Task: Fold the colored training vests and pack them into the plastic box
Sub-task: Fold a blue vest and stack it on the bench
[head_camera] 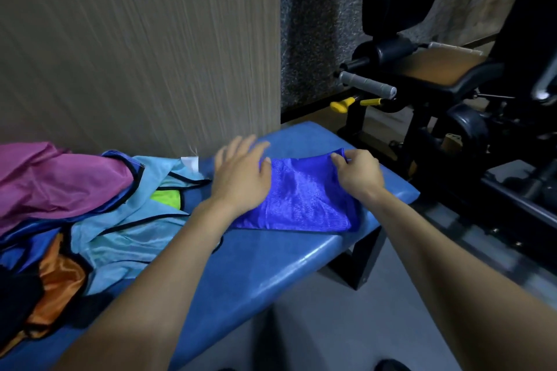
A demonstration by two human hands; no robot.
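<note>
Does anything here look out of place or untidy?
Yes. The unfolded vests lie in a tangled heap at the bench's left end. No plastic box is in view. The blue vest lies neatly folded.

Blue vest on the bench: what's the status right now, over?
Left hand flat, pressing royal-blue vest. Right hand pinching its far edge. Vest folded on blue bench. Unfolded vest pile alongside; plastic box not in view.

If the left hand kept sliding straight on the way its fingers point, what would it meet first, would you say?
The left hand, flat at the folded blue vest's edge, points away toward the wood-grain wall panel. Beyond its fingertips lies only a short stretch of blue bench, so probably the panel comes first, though depth is unclear.
</note>
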